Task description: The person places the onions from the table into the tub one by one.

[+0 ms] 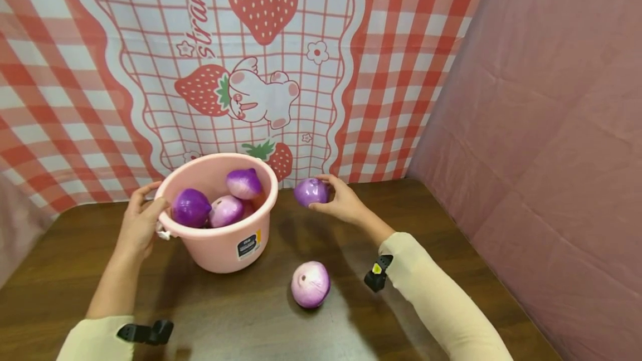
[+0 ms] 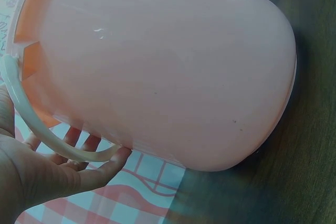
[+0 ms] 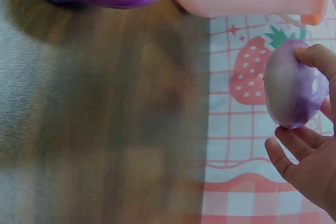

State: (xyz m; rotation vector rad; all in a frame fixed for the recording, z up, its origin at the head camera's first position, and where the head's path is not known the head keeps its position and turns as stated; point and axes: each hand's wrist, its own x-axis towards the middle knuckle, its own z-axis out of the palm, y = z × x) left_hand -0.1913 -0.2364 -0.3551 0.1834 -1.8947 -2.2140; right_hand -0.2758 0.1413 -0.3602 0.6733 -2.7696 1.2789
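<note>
My left hand (image 1: 140, 219) grips the left rim of a pink bucket (image 1: 215, 252), thumb over the edge. In the left wrist view, that hand's fingers lie by the pale bail handle (image 2: 37, 121) along the bucket's side. Inside the bucket are several purple onions, among them a dark purple onion (image 1: 190, 209), a paler onion (image 1: 225, 211) and one at the back (image 1: 244, 184). Just right of the bucket, my right hand (image 1: 345, 202) pinches a shiny purple onion (image 3: 294, 85) between thumb and fingers, raised over the table.
Another purple and white onion (image 1: 311, 284) sits on the brown wooden table (image 1: 236, 322), in front and to the right of the bucket. A strawberry-print checked cloth (image 1: 321, 93) hangs behind the table. Pink fabric (image 1: 546, 127) hangs along the right side.
</note>
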